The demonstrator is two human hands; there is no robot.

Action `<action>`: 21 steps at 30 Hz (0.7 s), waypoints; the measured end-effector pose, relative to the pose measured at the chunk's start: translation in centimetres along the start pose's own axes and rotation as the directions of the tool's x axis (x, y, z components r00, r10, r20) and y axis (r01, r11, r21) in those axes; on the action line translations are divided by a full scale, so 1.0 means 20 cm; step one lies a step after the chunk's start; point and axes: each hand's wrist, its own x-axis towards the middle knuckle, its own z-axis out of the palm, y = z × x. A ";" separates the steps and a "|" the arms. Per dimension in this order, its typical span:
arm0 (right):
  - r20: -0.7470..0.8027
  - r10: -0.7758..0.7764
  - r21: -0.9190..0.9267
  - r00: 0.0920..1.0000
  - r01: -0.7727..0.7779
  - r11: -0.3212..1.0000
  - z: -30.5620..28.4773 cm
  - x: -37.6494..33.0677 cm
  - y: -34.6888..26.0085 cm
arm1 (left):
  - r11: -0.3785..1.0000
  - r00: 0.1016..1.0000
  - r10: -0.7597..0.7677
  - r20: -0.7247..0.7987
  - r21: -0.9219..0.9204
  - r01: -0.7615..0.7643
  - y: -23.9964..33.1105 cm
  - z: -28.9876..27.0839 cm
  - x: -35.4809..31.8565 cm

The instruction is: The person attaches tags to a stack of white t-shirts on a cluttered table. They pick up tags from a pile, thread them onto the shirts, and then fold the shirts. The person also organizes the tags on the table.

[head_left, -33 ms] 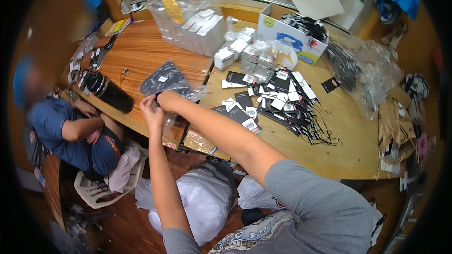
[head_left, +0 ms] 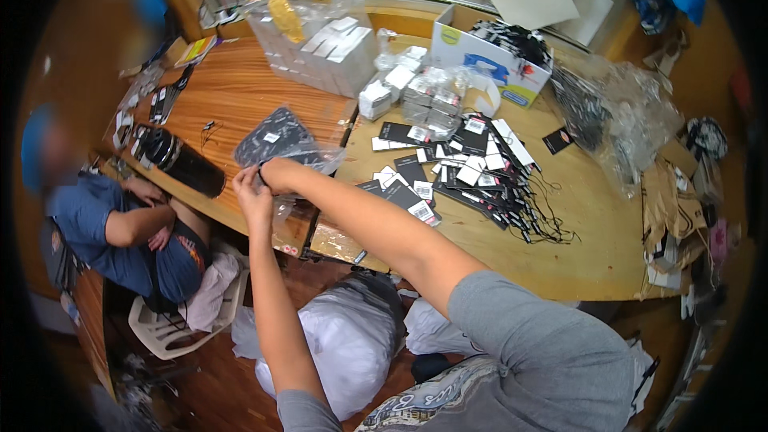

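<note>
Both hands, left hand point(head_left: 254, 192) and right hand point(head_left: 272, 174), pinched with their fingers the near edge of a light, limp, slippery clear plastic bag holding dark patterned fabric point(head_left: 276, 138) on the wooden counter point(head_left: 240, 96).

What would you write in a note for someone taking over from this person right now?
Left hand: raised at the table edge, fingers pinching something small; cannot tell what.
Right hand: meets the left hand beside the clear plastic bag, which holds a dark patterned item.
Things: black hang tags with strings are spread out mid-table; small wrapped packets and an open cardboard box sit behind them. A black cylinder lies to the left, near a seated person in blue.
Done: one dark item is in its bag.
Left: many loose tags lie unused on the wooden table.
</note>
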 end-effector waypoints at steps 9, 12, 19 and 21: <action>-0.624 -0.143 0.018 0.768 0.198 0.980 -0.26 -0.72 0.14 | 0.885 0.960 0.222 -0.170 0.449 -0.125 0.32 0.08 -0.22; -0.713 0.070 -0.002 0.697 -0.102 0.995 -0.40 -1.24 0.37 | 0.845 0.921 0.388 -0.032 0.412 -0.342 0.45 0.21 -0.51; -0.583 0.748 0.274 0.317 -0.790 0.548 -0.26 -2.01 0.97 | 0.833 0.810 0.074 0.582 0.410 -0.371 0.76 0.66 -0.88; -0.573 0.715 0.104 0.401 -0.830 0.549 -0.18 -1.88 0.89 | 0.795 0.774 0.127 0.621 0.403 -0.454 0.80 0.72 -0.88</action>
